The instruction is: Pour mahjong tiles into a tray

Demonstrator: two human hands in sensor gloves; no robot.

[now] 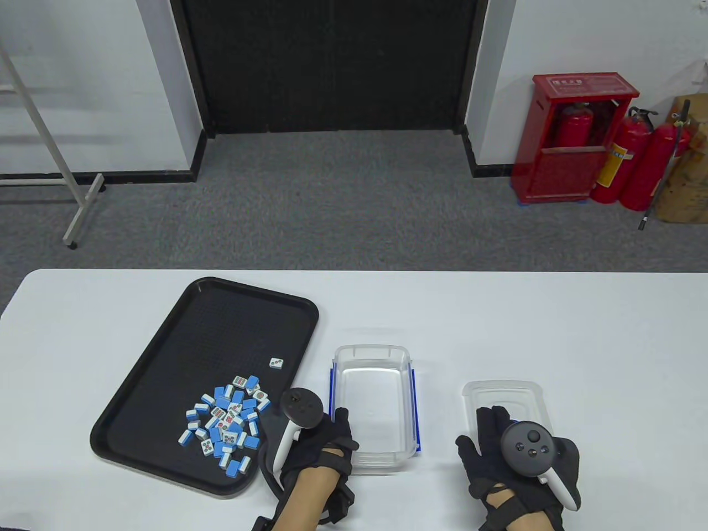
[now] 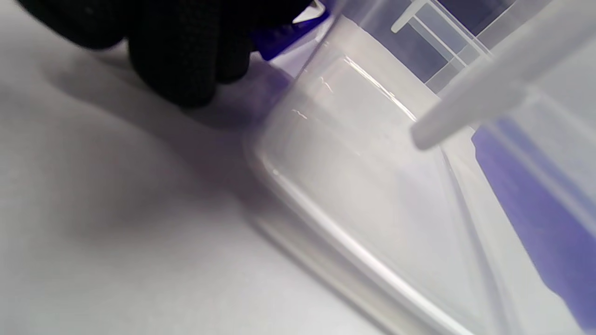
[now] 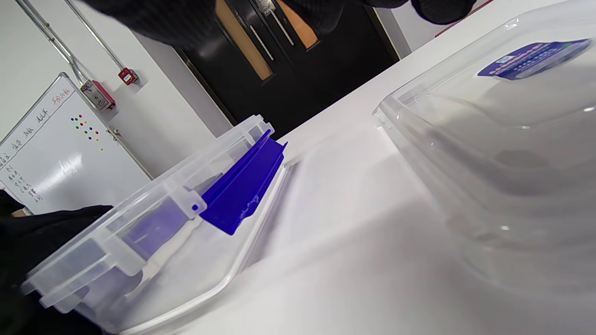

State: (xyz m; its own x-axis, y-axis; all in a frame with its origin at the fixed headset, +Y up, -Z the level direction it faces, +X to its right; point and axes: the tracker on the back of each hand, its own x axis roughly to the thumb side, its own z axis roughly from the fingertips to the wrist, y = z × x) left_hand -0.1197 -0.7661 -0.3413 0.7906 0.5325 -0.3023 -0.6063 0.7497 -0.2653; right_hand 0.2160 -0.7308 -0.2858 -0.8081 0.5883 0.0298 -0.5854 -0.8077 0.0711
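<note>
Two gloved hands sit at the near edge of a white table (image 1: 553, 332). The left hand (image 1: 318, 448) rests at the near left corner of a clear plastic box (image 1: 373, 406) with blue side clasps; its fingers (image 2: 186, 60) press against the box's outer wall, though whether they actually grip it cannot be told. The box looks empty. Just left of that hand lies a black tray (image 1: 182, 354), and the mahjong tiles (image 1: 227, 423) (blue-backed, white-faced) are heaped in the tray's near part, with one stray tile (image 1: 276, 363) a little beyond the heap. So the pour looks complete.

The right hand (image 1: 514, 459) lies flat and open, palm down, its fingertips on the near edge of a clear lid (image 1: 506, 401) resting on the table, well to the right of the box.

The tiles are probably hard, smooth and dense for their size, so they will slide and clatter rather than cushion. The box seems light, stiff and slippery; it is best held by its long side walls or under the rim, near the clasps.
</note>
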